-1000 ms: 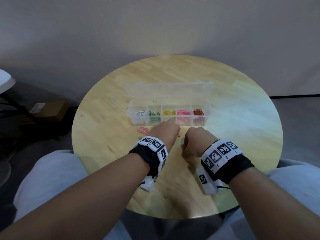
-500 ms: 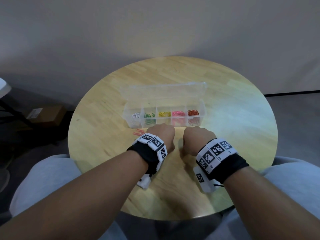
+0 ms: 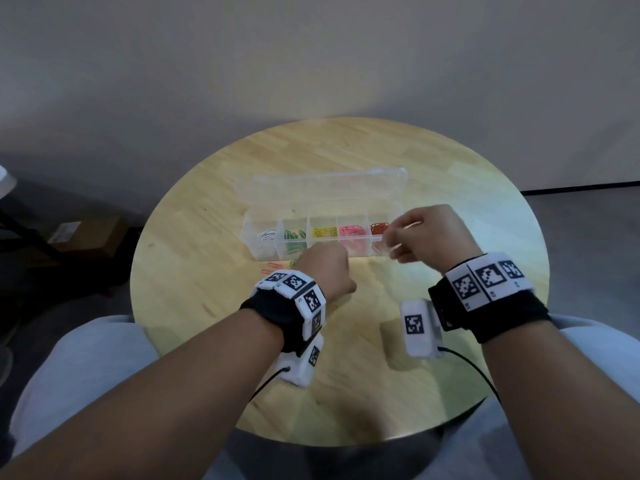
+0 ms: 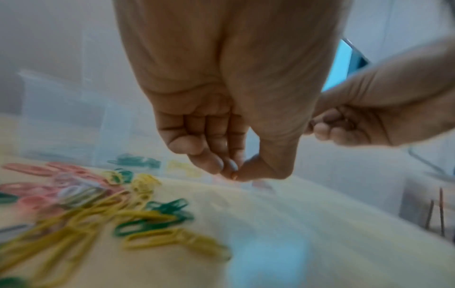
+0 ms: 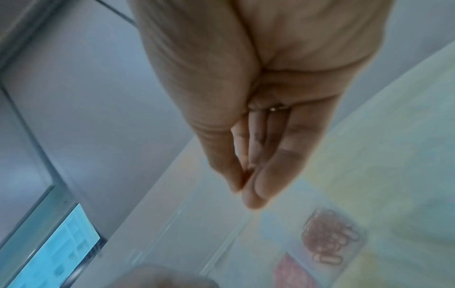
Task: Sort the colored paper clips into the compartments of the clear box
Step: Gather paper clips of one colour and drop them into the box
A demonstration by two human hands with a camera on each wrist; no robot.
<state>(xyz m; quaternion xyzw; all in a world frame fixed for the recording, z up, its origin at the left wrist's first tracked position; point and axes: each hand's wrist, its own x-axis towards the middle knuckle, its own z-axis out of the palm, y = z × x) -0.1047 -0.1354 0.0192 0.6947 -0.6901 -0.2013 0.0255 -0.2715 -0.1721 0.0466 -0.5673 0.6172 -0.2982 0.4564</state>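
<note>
The clear box [image 3: 257, 237] stands open mid-table, its compartments holding white, green, yellow, pink and red clips. My right hand [image 3: 398, 237] hovers over the red compartment [image 5: 329, 243] at the right end. Its thumb and fingertips [image 5: 253, 196] pinch together on a reddish sliver, seemingly a red clip. My left hand [image 3: 323, 271] is low in front of the box. Its curled fingers and thumb [image 4: 261, 167] pinch a small orange-pink bit. Loose clips [image 4: 81, 204] in yellow, green, pink and white lie left of it, mostly hidden in the head view, where a few [image 3: 273, 268] show.
The box lid [image 3: 322, 188] lies open behind the compartments. The round wooden table [image 3: 450, 188] has bare wood to the right and near me. A cardboard box [image 3: 86, 233] sits on the floor at left. My knees flank the near table edge.
My right hand has risen from the table beside the left hand and moved forward-right over the box's red end. The left hand stays near the loose clips.
</note>
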